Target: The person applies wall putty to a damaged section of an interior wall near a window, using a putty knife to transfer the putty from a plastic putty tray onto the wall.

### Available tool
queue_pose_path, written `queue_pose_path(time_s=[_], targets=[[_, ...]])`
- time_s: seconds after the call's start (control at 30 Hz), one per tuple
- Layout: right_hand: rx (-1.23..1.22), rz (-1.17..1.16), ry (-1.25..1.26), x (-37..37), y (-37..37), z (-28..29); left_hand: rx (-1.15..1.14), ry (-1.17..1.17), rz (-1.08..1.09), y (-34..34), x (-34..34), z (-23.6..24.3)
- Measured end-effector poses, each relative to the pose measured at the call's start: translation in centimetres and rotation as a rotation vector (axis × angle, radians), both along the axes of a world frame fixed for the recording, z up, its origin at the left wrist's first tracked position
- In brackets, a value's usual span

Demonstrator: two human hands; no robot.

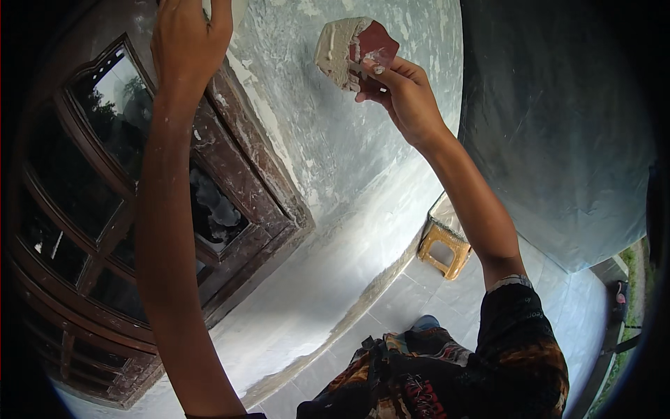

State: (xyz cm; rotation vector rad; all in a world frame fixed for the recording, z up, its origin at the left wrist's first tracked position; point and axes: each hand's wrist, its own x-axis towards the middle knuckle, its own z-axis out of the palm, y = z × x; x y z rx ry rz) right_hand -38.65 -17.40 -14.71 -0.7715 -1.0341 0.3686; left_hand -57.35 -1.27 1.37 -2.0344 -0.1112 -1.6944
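Note:
My right hand (412,105) grips a flat red putty spreader (377,49), pinched at its lower right edge between thumb and fingers. Thick pale grey putty (338,52) coats the spreader's left part. Behind it is a grey wall (335,133) with uneven white patches; whether the spreader touches it I cannot tell. My left hand (190,38) is raised at the top edge, above the window frame's upper corner, with its fingertips cut off. Its fingers curl at a pale, whitish thing (239,10), mostly out of view.
A brown wooden window frame (258,188) with glass panes fills the left side. On the tiled floor (377,307) below, a yellow-brown stool (445,253) stands against the wall. A large dark sheet (558,126) hangs at the right.

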Motion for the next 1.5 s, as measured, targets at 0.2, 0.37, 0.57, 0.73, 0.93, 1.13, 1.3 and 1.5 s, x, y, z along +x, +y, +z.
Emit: queue_pose_path(time_s=[0.2,0.37,0.57,0.73,0.93,1.13,1.3,1.5], targets=[[0.019,-0.014,0.053,7.5,-1.7,-2.5,0.204,0.03,-0.084,-3.7,10.4,-0.5],[0.0,-0.039,0.137,17.3,-3.1,-6.2,0.174,0.101,-0.076,-4.7,22.3,-3.8],[-0.115,-0.08,0.234,30.8,-5.0,-13.5,-0.014,0.216,-0.27,-6.1,40.7,-13.0],[-0.299,-0.171,0.366,39.8,-6.7,-22.0,-0.262,0.4,-0.35,-5.9,50.7,-23.9],[-0.577,-0.272,0.595,46.4,-9.2,-34.6,-0.606,0.613,-0.36,-5.7,57.0,-39.2],[-0.754,-0.34,0.761,48.0,-10.9,-47.3,-0.896,0.83,-0.424,-6.7,59.2,-52.7],[-1.147,-0.442,0.473,48.3,-11.8,-59.4,-1.028,1.006,-0.386,-7.7,57.8,-62.7],[-1.445,-0.457,-0.065,43.6,-10.9,-71.0,-1.225,1.167,-0.333,-8.4,52.1,-72.3]])
